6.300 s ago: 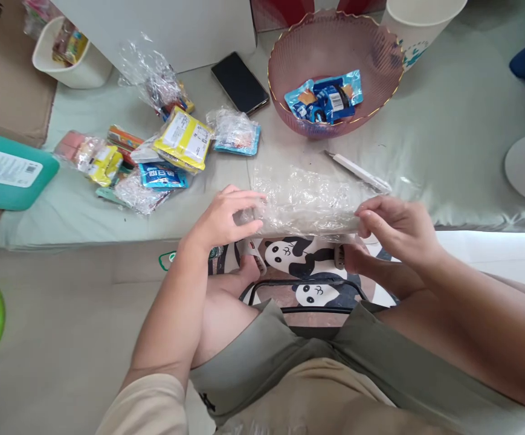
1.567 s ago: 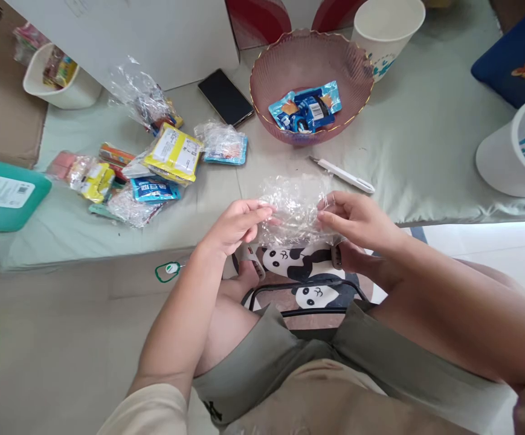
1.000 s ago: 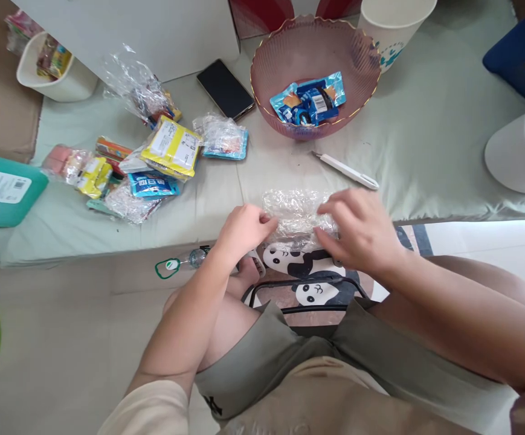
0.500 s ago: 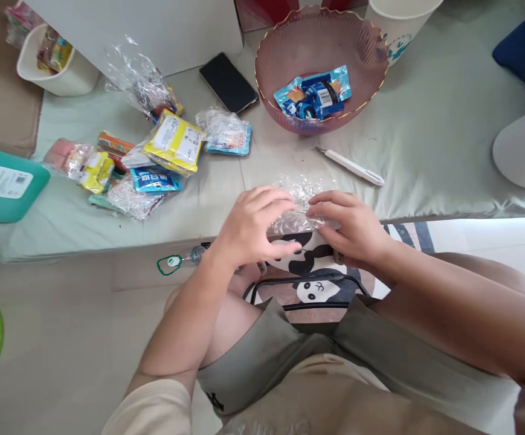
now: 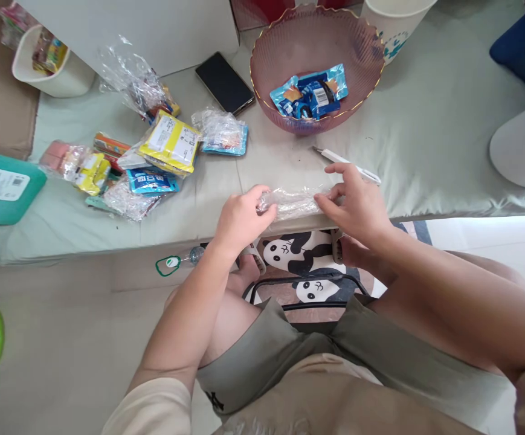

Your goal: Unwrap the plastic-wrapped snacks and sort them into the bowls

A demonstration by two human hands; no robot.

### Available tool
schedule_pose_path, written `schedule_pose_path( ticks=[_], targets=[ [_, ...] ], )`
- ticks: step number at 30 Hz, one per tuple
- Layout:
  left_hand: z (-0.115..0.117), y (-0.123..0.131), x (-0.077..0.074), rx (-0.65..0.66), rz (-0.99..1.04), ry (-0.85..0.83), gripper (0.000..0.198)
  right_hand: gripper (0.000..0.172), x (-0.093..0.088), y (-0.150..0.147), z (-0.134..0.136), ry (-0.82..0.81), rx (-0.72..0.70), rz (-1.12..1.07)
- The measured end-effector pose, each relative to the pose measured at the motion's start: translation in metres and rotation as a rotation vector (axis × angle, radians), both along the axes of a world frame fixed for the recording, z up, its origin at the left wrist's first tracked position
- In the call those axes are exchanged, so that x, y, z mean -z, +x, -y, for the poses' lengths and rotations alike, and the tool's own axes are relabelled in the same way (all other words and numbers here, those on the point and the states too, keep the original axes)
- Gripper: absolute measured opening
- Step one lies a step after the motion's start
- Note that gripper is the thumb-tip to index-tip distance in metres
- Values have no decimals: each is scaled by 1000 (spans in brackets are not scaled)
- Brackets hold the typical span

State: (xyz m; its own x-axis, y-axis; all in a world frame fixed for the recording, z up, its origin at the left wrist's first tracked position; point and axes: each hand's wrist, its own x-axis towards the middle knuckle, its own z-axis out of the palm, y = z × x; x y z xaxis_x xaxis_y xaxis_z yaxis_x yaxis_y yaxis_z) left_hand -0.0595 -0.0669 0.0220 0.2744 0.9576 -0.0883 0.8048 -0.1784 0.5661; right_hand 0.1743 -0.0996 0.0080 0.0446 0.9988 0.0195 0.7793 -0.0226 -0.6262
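A crinkled clear plastic wrapper point(image 5: 295, 203) lies stretched sideways near the front edge of the cloth-covered surface. My left hand point(image 5: 244, 216) grips its left end between thumb and fingers. At the other end, my right hand point(image 5: 357, 202) pinches the plastic with thumb and curled fingers, while its index finger is raised apart. Just behind the right hand is a white utility knife point(image 5: 334, 156), its handle partly covered by the fingers. Farther back, a pink ribbed bowl with a gold rim point(image 5: 266, 66) holds several blue snack packets point(image 5: 319, 96).
To the left lies a pile of wrapped snacks, with a yellow packet point(image 5: 170, 142) on top. A black phone point(image 5: 225, 83) rests behind it. White containers point(image 5: 522, 142) stand at the right and back. A teal box point(image 5: 6, 187) is at the far left.
The loosely crumpled plastic is now drawn into a narrow strip between my hands. My left hand has shifted slightly left; my right hand has moved a little right and farther from me.
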Motion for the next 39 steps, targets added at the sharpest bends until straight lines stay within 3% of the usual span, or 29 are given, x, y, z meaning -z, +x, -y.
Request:
schedule_pose_path(
  ticks=[5,7,9,11,14,19,22,24,26,28,32,35,39],
  targets=[
    [-3,-1,17,-15,-2,220,52,35,3,-2,-1,292,-70,255],
    [-5,-1,21,35,0,275,52,27,1,-9,7,402,-254,299],
    [-5,1,20,76,-7,277,51,30,2,-15,15,454,-451,331],
    [-5,3,17,72,8,227,49,36,5,-17,17,459,-528,385],
    [-1,6,15,31,138,78,48,33,14,-11,12,465,-518,428],
    [4,13,24,48,478,-101,81,31,18,-2,4,465,-442,348],
    [3,18,23,80,330,-55,68,25,17,-7,5,381,-354,303],
    [3,22,20,121,217,6,55,19,16,-12,5,290,-215,263],
    [4,23,18,151,171,28,52,30,16,-16,6,199,-85,213],
    [4,25,20,151,204,16,57,39,15,-18,5,134,-66,113],
    [-3,28,28,7,497,-38,76,48,9,-18,0,76,-116,-310],
    [-12,34,28,-58,786,-191,57,52,3,-14,-6,88,-122,-556],
    [-22,49,17,-88,963,-259,41,54,4,-8,-15,118,-148,-606]
  ],
)
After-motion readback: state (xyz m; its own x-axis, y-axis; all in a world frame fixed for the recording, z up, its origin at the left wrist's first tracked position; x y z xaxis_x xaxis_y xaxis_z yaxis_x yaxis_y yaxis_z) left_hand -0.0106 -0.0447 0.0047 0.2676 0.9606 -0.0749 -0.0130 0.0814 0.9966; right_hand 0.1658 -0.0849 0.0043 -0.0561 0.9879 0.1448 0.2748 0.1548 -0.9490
